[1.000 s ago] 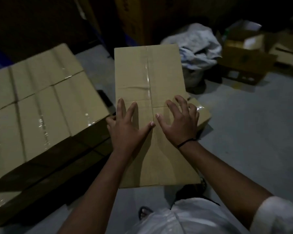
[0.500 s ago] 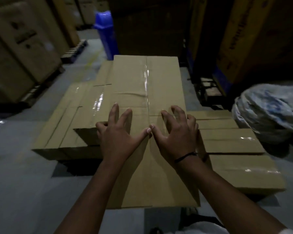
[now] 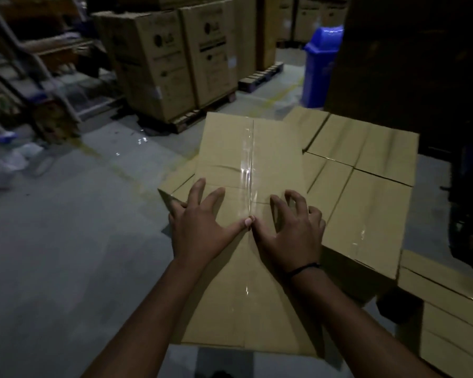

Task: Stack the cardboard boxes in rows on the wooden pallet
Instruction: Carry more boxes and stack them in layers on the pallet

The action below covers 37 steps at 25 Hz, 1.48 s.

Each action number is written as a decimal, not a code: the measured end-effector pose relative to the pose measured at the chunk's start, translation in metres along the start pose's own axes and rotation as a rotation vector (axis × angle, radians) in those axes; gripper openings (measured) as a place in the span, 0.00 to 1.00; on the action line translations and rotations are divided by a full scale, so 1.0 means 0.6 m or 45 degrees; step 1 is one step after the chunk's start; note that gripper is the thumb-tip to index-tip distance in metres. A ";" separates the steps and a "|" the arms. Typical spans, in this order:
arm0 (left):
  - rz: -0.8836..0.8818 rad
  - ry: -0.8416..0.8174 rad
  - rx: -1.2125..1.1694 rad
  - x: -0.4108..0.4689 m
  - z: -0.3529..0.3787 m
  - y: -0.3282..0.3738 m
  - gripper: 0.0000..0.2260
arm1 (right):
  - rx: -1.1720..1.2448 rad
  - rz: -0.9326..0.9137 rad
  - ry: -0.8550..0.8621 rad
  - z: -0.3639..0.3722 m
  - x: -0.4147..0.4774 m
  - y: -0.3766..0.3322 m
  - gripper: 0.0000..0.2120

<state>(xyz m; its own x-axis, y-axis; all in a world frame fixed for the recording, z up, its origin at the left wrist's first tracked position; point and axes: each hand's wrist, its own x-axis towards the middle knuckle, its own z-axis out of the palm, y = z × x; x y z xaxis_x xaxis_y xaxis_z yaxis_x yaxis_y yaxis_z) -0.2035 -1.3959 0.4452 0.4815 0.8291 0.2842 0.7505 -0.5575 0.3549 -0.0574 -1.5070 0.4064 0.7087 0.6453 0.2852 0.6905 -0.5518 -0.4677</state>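
**Entry: box under both palms at the edge of the stack**

Lighting dim; detail limited.

- Cardboard box: plain, long, sealed top. It fills the centre of the view, its long axis running 12 to 6 o'clock. A strip of clear tape runs down its midline. What carries its weight from below cannot be told.
- Left hand: lies palm down on the box top at about 9 o'clock of the seam. The fingers are spread and fairly straight, and the little finger sits at the box's left edge.
- Right hand: also on the box top, at 3 o'clock of the seam. The fingers are spread but arched, with the tips pressing into the cardboard. A black wristband is on this wrist.
- The two thumb tips meet on the tape line. Neither hand wraps or pinches anything.
- Stacked boxes: same plain cardboard, set side by side in rows at 2 to 3 o'clock, just beside the held box. One more box corner shows from under its left side at 9 o'clock. Contact between them cannot be confirmed.
- Lower boxes: at 4 o'clock, with their tops below those of the stack.
- The base under the stack is in shadow and not readable.
- Background: tall printed cartons on a pallet at 11 o'clock, and a blue bin at 1 o'clock.
- Grey concrete floor spans 7 to 10 o'clock.
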 end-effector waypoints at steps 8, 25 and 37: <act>-0.167 0.027 0.002 0.097 0.021 -0.098 0.43 | 0.075 -0.119 -0.126 0.093 0.102 -0.090 0.32; -0.031 -0.121 0.060 0.569 0.071 -0.437 0.46 | -0.005 0.022 -0.139 0.438 0.416 -0.389 0.30; -0.018 -0.417 0.051 0.895 0.274 -0.436 0.47 | 0.020 0.204 -0.220 0.615 0.709 -0.328 0.30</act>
<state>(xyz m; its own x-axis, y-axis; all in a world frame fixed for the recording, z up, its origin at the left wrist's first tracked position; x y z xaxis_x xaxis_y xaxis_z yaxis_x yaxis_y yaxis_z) -0.0667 -0.7979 0.3586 0.5861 0.8098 -0.0247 0.7721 -0.5491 0.3198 0.0551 -0.9289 0.3108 0.7729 0.6317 0.0596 0.5679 -0.6468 -0.5091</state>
